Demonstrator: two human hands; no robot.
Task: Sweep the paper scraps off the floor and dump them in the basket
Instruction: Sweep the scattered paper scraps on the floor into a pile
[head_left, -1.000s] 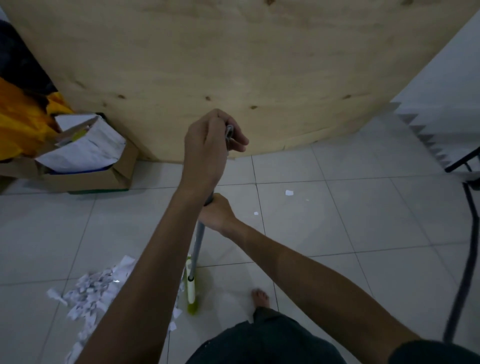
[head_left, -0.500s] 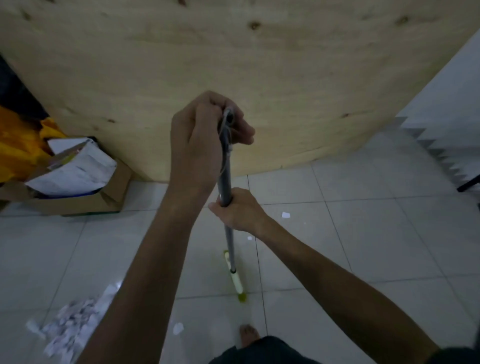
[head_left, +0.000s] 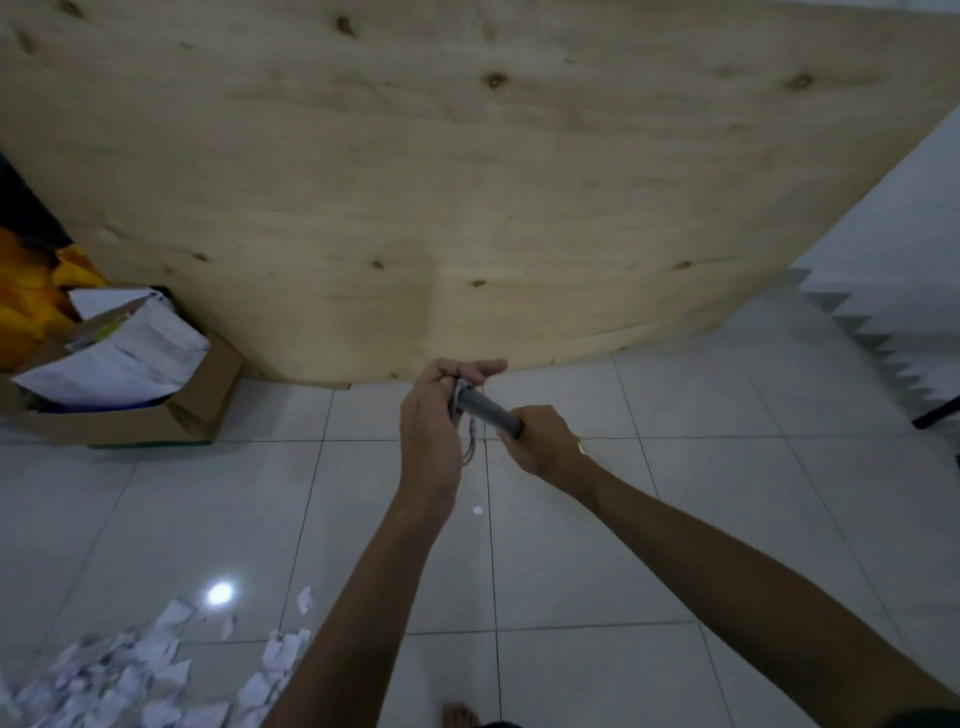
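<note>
Broom handle (head_left: 488, 411): grey, tilted, at centre. The left hand (head_left: 431, 421) is curled round its top end and the right hand (head_left: 543, 441) is clenched on the shaft just below.
Paper scraps (head_left: 130, 675): heaped on the tiled floor (head_left: 675, 519) at 7 o'clock, with one stray scrap (head_left: 477, 511) under the hands.
Plywood board (head_left: 467, 208): its lower edge meets the floor at 12 o'clock.
Cardboard box (head_left: 197, 405): 9 o'clock, just beside the board's edge.
Widest stretch of tile: 3 to 5 o'clock.

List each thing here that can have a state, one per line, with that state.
broom handle, tilted, held by both hands; its head is hidden.
left hand, grips the top end of the broom handle.
right hand, grips it lower down.
paper scraps, heaped on the floor.
cardboard box, open, full of papers.
plywood board, standing on the floor.
</note>
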